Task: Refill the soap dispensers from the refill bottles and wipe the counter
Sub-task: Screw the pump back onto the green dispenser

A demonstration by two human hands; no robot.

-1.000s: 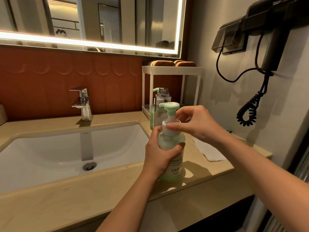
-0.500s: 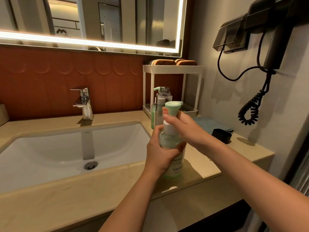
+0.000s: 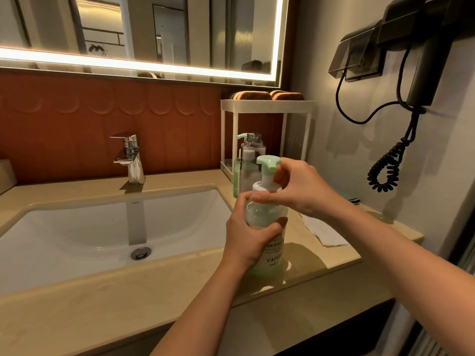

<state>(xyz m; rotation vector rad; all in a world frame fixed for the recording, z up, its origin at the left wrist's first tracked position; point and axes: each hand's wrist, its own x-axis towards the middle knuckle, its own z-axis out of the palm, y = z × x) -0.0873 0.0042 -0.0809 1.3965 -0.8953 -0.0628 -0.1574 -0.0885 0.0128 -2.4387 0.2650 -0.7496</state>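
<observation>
Soap dispenser [image 3: 268,228] | left hand [image 3: 245,240] grips body | right hand [image 3: 302,191] shifted off pump head [image 3: 267,162], now pinches collar [image 3: 261,186] | we judge cap-twisting under way, direction unclear

left hand [image 3: 246,235]: bare | right hand [image 3: 300,191]: bare | forearms [image 3: 401,255]: bare to frame edge

Lit-edged mirror [image 3: 154,29] above orange wall tiles [image 3: 77,119]. Chrome faucet [image 3: 129,160] upright behind white basin [image 3: 77,227] with drain [image 3: 140,253]. White rack [image 3: 267,105] in corner, two brown pads [image 3: 253,95] on top. Black hair dryer [image 3: 426,60] on right wall, coiled cord [image 3: 385,170] hanging below.
</observation>
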